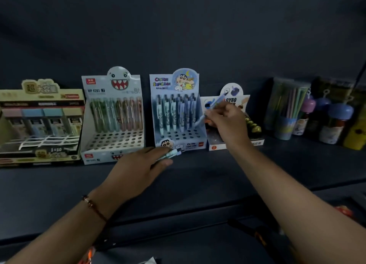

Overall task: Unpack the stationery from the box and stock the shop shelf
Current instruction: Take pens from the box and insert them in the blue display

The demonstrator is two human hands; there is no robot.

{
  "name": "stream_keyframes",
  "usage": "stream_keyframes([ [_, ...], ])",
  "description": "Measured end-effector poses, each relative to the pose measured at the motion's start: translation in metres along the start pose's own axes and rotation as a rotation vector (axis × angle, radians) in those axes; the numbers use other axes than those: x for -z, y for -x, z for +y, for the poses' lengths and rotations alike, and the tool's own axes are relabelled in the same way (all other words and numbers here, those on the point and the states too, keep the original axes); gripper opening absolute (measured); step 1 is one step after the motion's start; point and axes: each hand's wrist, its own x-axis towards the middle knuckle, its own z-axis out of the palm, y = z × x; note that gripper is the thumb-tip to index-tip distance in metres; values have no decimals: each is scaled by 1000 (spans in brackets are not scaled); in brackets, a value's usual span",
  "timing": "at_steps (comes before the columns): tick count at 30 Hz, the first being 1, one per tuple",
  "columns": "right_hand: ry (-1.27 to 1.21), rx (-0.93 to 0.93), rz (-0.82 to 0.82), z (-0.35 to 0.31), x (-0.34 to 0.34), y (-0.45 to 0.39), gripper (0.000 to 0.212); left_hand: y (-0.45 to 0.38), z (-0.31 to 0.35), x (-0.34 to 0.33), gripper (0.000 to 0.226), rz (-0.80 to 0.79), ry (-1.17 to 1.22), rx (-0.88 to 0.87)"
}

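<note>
Stocking pale-blue cartoon-print card pen display (178, 113): our right hand (227, 121) pinches lilac pen (213, 110); left hand (138, 168) grips spare pens (173, 153). Next: seat tip in empty hole.

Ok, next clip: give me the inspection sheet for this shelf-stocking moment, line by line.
Surface: dark shop shelf, dimly lit; displays stand along the back.
Job's things: Crayon Shin-chan pen display, back rows filled, front holes empty; one pen slanted above its right side; a few more pens in front of it.
Clutter: eraser display, monster-face pen display, Gyro display, tubs and capped bottles at right.
Grippers: right hand pinches the single pen; left hand holds the spare pens.
Cables: nothing seen.
Surroundings: dark back wall; dim, unclear items below the shelf edge.
</note>
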Motion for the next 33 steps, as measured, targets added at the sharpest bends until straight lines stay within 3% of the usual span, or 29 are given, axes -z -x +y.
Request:
stream_keyframes([
  [4,240,105,-92,17,-18,-22,15,4,-6,-4,66,27,9,-14],
  [9,381,171,-145,24,-27,-36,27,4,-2,-4,51,36,18,-10],
  [13,503,213,-216,27,-34,-39,20,4,-1,-4,54,26,37,-13],
  [21,649,233,-193,28,-45,-35,15,4,0,-4,54,80,95,-39],
  [25,704,180,-187,24,-47,-27,25,5,2,-2,51,103,133,-59],
  [29,492,49,-169,2,-35,12,35,8,3,1,52,130,219,-33],
  [33,-49,-257,-306,-12,-27,86,16,11,5,2,45,154,353,-36],
])
